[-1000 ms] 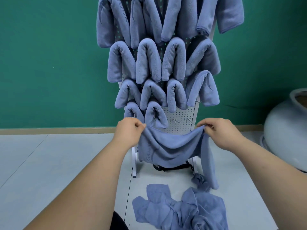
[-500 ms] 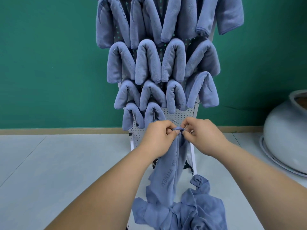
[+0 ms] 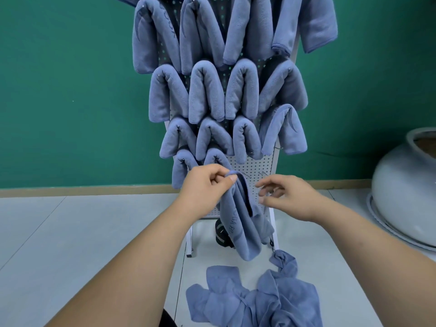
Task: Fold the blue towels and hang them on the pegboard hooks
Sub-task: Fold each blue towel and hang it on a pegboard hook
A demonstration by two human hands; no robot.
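blue towel point(image 3: 238, 223), folded lengthwise into a narrow double strip, hangs from the left hand point(image 3: 207, 186) in front of the lower part of the pegboard point(image 3: 254, 165). the left hand pinches the top fold of the strip between thumb and curled fingers, just below the lowest row of hung towels. the strip's free end drops past the board's bottom edge and ends above the floor point(image 3: 70, 232), apart from it. printed lettering runs along the strip's front face, too blurred to read in full. the right hand point(image 3: 289, 198) is just to the right of the strip, fingers loosely spread and slightly bent, holding nothing; whether a fingertip touches the cloth cannot be told. bare hooks point(image 3: 261, 173) stand out from the white perforated panel, just right of the pinched fold. hung towels point(image 3: 205, 90), each folded and draped over a hook in an inverted-u shape, fill the board above in stacked rows. the lowest row holds two, both at the left. a pile of loose towels point(image 3: 254, 300) lies crumpled on the floor at the foot of the stand, below the held strip and seemingly apart from it. a small black object point(image 3: 220, 234) sits behind the strip between the stand's legs. background: green wall point(image 3: 59, 90), a wooden skirting strip point(image 3: 94, 191), and a large grey round pot point(image 3: 405, 192) at the right edge.
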